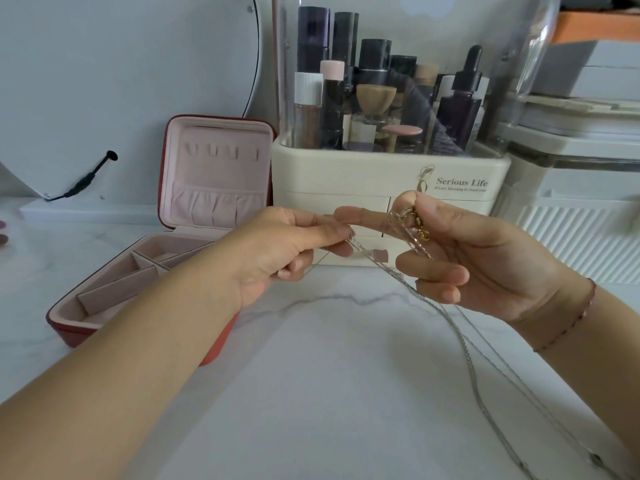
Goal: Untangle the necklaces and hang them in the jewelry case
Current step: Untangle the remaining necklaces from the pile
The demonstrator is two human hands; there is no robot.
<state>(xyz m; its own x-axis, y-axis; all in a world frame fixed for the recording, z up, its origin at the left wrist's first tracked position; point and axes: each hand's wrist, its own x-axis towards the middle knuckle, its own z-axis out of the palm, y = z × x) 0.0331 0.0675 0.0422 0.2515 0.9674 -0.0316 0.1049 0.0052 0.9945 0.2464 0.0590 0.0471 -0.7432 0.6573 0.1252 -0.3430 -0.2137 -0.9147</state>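
Tangled silver-and-gold necklaces (pixel 417 226) bunch in the right hand (pixel 485 258), chains trailing beneath it, while the red, pink-lined jewelry case (pixel 214 174) lies open left of the left hand (pixel 277 251).

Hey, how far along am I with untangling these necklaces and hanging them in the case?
Done: the jewelry case stands open, lid up. In hand: the left hand pinches a silver chain, the right hand holds the bunched clasps, and the chains trail onto the marble top. Left: separating them and hanging each, since the lid's hooks are all bare.
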